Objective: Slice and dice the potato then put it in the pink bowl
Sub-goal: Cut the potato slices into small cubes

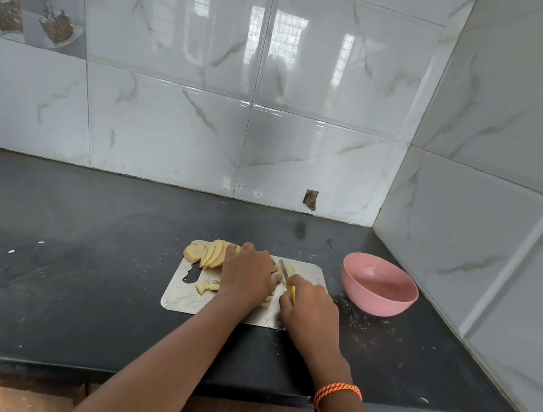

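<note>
A person stands at a dark bench (80,284) in a tiled corner, seen from their own head, both forearms reaching onto a steel cutting board (182,297). The left hand (247,275) lies palm down over potato pieces, fingers curled to pin them; what is under it is hidden. The right hand (310,309) grips the yellow handle of a small knife (285,271), whose blade points away, just beside the left fingertips. A fan of potato slices (213,255) and an uncut end piece (194,252) sit at the board's far left corner. A few diced cubes (205,287) lie near the left hand. The pink bowl (378,290) stands on the bench to the right of the board, apart from it, apparently with no potato in it yet.

Likely risks: the blade is very close to the left fingers, so a slip on the wet potato could nick them. The smooth steel board may slide under pressure, and cubes could scatter onto the bench
</note>
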{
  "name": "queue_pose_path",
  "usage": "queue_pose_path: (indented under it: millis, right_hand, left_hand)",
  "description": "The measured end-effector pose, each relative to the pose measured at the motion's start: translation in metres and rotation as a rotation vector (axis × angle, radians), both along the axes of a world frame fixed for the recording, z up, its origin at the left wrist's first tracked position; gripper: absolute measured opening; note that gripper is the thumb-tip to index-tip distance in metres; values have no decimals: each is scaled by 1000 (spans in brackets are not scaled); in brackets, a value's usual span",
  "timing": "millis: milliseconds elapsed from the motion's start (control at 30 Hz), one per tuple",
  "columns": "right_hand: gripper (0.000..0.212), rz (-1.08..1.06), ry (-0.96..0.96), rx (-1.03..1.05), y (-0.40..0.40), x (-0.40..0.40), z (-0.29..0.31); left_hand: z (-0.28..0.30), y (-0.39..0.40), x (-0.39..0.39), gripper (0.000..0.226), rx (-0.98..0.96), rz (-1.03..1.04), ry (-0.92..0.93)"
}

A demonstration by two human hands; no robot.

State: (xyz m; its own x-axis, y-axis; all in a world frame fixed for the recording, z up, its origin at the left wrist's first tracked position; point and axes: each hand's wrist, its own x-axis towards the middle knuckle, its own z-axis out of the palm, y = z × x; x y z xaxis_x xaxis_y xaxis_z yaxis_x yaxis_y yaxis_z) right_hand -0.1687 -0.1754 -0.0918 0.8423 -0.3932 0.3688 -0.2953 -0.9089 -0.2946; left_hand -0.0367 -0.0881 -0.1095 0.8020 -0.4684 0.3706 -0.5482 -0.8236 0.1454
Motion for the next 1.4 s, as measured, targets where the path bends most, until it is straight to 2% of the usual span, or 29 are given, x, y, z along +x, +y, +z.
queue_pose_path:
  millis: [133, 433, 633, 800, 1200, 1400]
  right_hand:
    - [20, -12, -24, -18, 7, -20, -4]
    - [29, 3, -69, 114, 3, -57, -13]
    - [31, -5, -273, 283, -3, -43, -7]
    - [34, 23, -145, 163, -4, -13, 1]
    - [31, 51, -28, 36, -3, -5, -1]
    - [26, 55, -23, -6, 3, -28, -2]
  left_hand:
    - [2, -1, -2, 38, 16, 8, -1]
    - [4, 3, -5, 36, 7, 37, -43]
    - [5, 5, -4, 32, -66, 28, -26]
    - [1, 5, 2, 22, -188, 37, 20]
    - [2, 2, 0, 24, -175, 56, 29]
    - [5, 1, -5, 23, -169, 65, 8]
